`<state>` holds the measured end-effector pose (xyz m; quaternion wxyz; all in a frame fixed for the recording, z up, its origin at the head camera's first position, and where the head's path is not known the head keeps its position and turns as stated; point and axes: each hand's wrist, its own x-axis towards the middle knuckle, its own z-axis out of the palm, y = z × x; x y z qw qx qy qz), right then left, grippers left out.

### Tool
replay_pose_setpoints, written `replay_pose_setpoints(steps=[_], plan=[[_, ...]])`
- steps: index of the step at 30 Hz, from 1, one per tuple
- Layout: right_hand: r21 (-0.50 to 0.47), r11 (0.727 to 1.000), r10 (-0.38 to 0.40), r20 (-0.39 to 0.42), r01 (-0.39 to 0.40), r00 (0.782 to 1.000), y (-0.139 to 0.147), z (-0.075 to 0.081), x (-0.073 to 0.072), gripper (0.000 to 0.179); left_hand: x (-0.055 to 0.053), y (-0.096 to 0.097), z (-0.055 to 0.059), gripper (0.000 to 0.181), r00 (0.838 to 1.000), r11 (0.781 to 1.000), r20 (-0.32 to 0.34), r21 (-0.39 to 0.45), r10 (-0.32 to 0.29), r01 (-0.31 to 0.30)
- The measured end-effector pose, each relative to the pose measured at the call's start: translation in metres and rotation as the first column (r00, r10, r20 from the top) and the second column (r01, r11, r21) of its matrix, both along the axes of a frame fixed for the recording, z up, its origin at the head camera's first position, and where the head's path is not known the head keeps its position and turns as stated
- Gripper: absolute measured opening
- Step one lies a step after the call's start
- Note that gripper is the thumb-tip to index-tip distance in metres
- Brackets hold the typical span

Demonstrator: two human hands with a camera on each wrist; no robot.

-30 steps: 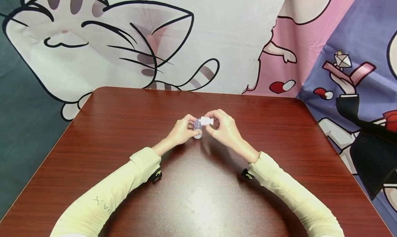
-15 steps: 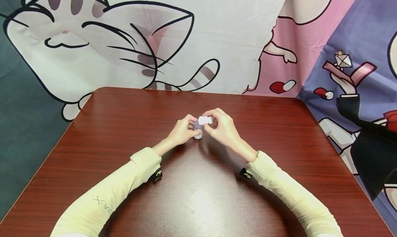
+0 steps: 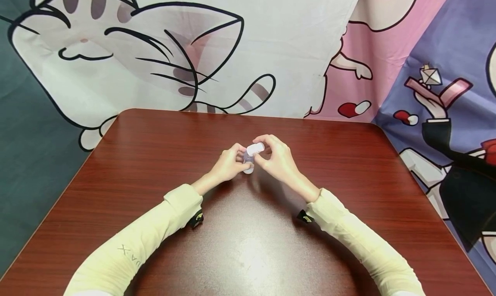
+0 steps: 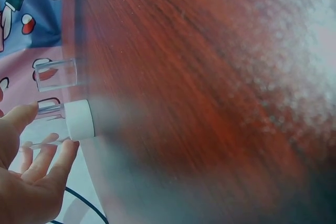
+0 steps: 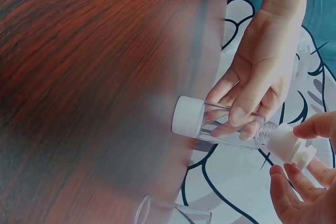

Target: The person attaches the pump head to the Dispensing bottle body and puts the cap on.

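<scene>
In the head view my left hand (image 3: 226, 164) holds a small clear bottle (image 3: 248, 163) with a white base, thumb on the near side. The right wrist view shows the bottle's see-through body (image 5: 226, 136), its threaded neck, and the fingers of my left hand (image 5: 257, 72) around it. My right hand (image 3: 282, 161) pinches a white pump head (image 3: 255, 148), tilted right at the bottle's mouth. Seen from the right wrist, the pump head (image 5: 287, 145) meets the neck, with my right thumb and fingertips around its outer end.
A clear cup-shaped cover (image 4: 56, 75) stands near the bottle in the left wrist view; the same cover (image 5: 173, 213) shows at the bottom edge of the right wrist view. The brown wooden table (image 3: 186, 136) ends at a cartoon-printed cloth (image 3: 294, 50) behind.
My right hand has shifted slightly left, bringing the pump head from beside the bottle's top to over its mouth and tilting it. My left hand and the bottle stay almost in place.
</scene>
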<state>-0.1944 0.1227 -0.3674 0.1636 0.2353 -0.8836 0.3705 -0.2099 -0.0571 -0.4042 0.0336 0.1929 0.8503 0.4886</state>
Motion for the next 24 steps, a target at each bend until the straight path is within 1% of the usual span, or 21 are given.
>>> replay_pose_setpoints(steps=[9,16,19,24], plan=[[-0.024,1.0,0.008,0.01,-0.008,1.0,-0.003,0.0007,-0.0003,0.035,0.0006,0.0009,-0.0009,0.038,1.0,1.0,0.011,0.012,0.012,-0.012],[-0.092,0.995,0.032,0.049,-0.028,0.998,-0.0045,-0.0013,-0.0017,0.04,0.0016,0.0013,-0.0003,0.039,1.0,1.0,0.014,0.018,0.014,-0.014],[-0.106,0.994,0.04,0.061,-0.033,0.997,-0.005,-0.0026,-0.0026,0.039,0.0009,0.0016,-0.0007,0.039,1.0,1.0,0.007,0.006,0.019,-0.019],[-0.104,0.994,0.041,0.067,-0.034,0.997,-0.0059,-0.0031,-0.0033,0.035,-0.0002,0.0018,-0.0013,0.038,1.0,1.0,0.0,-0.01,0.021,-0.021]])
